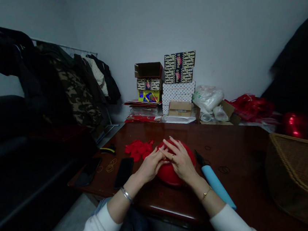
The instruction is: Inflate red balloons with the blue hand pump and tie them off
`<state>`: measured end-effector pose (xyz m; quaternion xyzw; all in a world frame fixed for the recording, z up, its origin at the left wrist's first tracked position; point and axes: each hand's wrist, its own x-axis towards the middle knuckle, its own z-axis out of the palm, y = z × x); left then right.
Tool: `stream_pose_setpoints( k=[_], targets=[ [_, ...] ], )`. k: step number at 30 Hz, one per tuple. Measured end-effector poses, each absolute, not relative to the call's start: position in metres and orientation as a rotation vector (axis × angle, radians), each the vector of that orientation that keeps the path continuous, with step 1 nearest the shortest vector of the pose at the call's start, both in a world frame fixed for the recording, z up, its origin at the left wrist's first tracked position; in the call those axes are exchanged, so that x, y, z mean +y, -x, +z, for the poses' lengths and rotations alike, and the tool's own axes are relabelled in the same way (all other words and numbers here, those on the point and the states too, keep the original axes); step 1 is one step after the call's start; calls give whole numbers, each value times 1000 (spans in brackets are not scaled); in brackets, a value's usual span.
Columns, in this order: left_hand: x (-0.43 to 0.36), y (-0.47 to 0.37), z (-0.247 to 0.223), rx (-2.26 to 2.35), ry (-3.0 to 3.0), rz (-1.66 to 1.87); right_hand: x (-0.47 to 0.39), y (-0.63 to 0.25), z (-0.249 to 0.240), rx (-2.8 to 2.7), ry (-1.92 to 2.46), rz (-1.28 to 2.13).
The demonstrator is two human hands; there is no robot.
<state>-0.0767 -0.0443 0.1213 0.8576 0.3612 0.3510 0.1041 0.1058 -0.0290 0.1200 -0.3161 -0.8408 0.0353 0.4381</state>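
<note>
A round, inflated red balloon [174, 174] is at the table's near side, under my two hands. My left hand [152, 163] is at its upper left, fingers bent and pinched together at the balloon. From the right, my right hand [179, 158] lies over the top with its longer fingers stretched out, its thumb and index finger meeting the left fingertips. The balloon's neck is hidden behind the fingers. A blue hand pump [218, 186] with a black nozzle lies right of the balloon. Several flat red balloons [138, 149] are heaped to the left.
Left on the brown table [152, 132] lie two dark phones [124, 172], rubber bands [111, 165] and a yellow-black item [107, 150]. Black bands [224, 169] lie beyond the pump. A wicker basket [291, 174] stands at right. Boxes [177, 90] and plastic bags [208, 97] line the back.
</note>
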Motion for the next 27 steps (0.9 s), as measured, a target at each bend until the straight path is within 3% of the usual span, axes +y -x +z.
stream_pose_setpoints(
  k=[8,20,27],
  targets=[
    [-44,78,119,1065,-2561,1013,-21,-109,114,-2099,717,160],
    [-48,83,123,996,-2393,1136,-28,-96,123,-1683,743,721],
    [-45,83,121,1051,-2265,1274,-35,-101,121,-1784,726,689]
  ],
)
